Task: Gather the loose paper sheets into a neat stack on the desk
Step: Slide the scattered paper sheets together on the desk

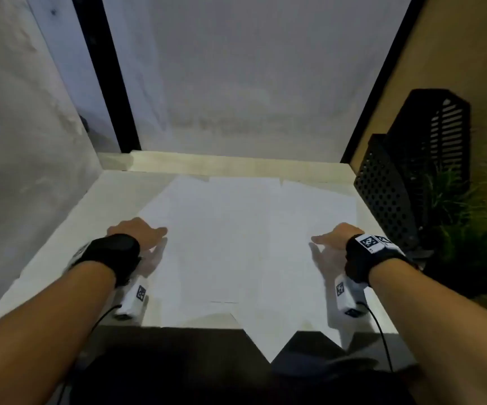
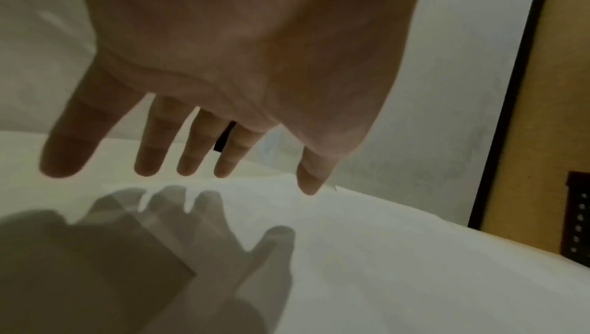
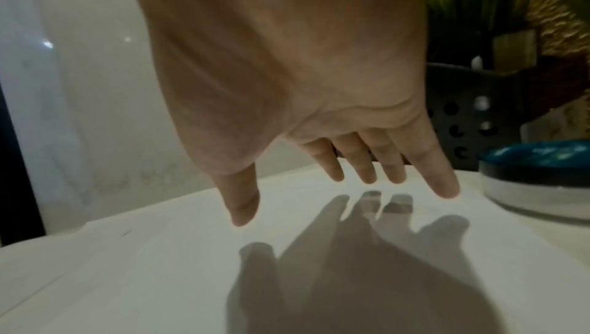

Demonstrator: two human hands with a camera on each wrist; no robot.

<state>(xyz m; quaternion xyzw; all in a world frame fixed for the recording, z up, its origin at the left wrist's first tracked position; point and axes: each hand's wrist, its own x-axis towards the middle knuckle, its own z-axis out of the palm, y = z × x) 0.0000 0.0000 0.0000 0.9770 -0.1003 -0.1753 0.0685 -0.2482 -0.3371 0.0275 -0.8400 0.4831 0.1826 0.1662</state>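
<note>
Loose paper sheets (image 1: 245, 247) are lying spread and overlapping across the pale desk (image 1: 70, 229), reaching almost to its back edge, and one corner is hanging over the front edge toward the person. The left hand (image 1: 138, 232) is hovering over the left edge of the spread, palm down, fingers straight and spread, holding nothing; in the left wrist view its shadow is falling on the sheets below the fingers (image 2: 153, 147), which are not touching the paper. The right hand (image 1: 337, 233) is hovering over the right side in the same way, fingers straight and slightly apart, holding nothing, its shadow lying on the paper under it. A black perforated organizer (image 1: 388, 194) is standing at the right edge of the desk, just beside the outermost sheets, with a green grass-like plant (image 1: 475, 223) behind it. In the right wrist view a round dish with a blue lid (image 3: 539, 178) is sitting on the desk near the right hand's little finger, close to the edge of the sheets. A pale wall with a black vertical bar (image 1: 105, 83) is closing off the back of the desk.
</note>
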